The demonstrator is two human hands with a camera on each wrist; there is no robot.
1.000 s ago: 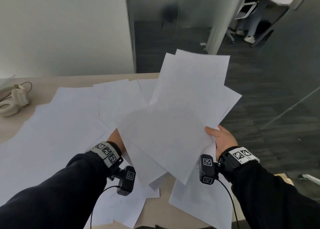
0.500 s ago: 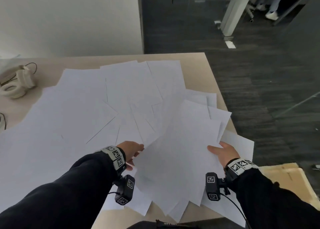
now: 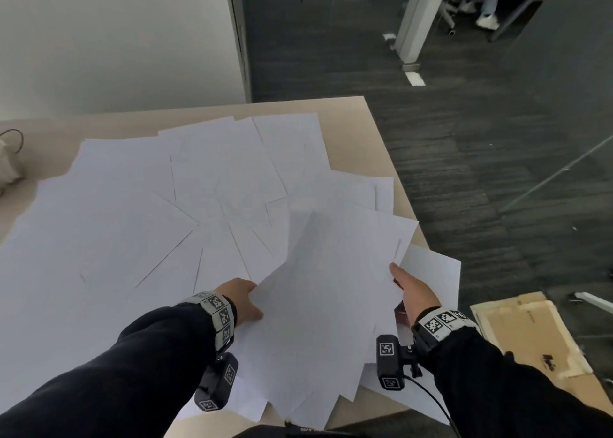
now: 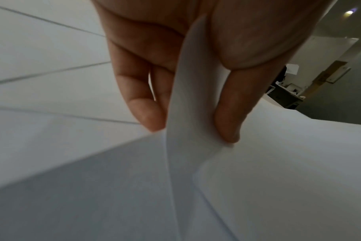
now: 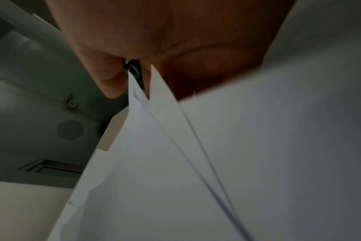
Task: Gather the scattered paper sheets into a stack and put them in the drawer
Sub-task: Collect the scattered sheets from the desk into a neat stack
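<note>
Hands each take one side of a fanned bunch of plain white paper sheets (image 3: 331,305) over the near right corner of the beige wooden table (image 3: 374,145), probably to keep the loose fan from sliding apart before squaring it. Left hand (image 3: 240,301): thumb on top, fingers (image 4: 146,110) underneath, pinching the left edge. Right hand (image 3: 414,291): thumb on top of the right edge, sheet corners tucked against the palm; its other fingers mostly hidden, can't tell their lie. Many more scattered white sheets (image 3: 132,222) lie overlapping across the table. Containers: no drawer in view, so contents unknown. Flat brown cardboard piece (image 3: 527,331) lies on the floor to the right.
</note>
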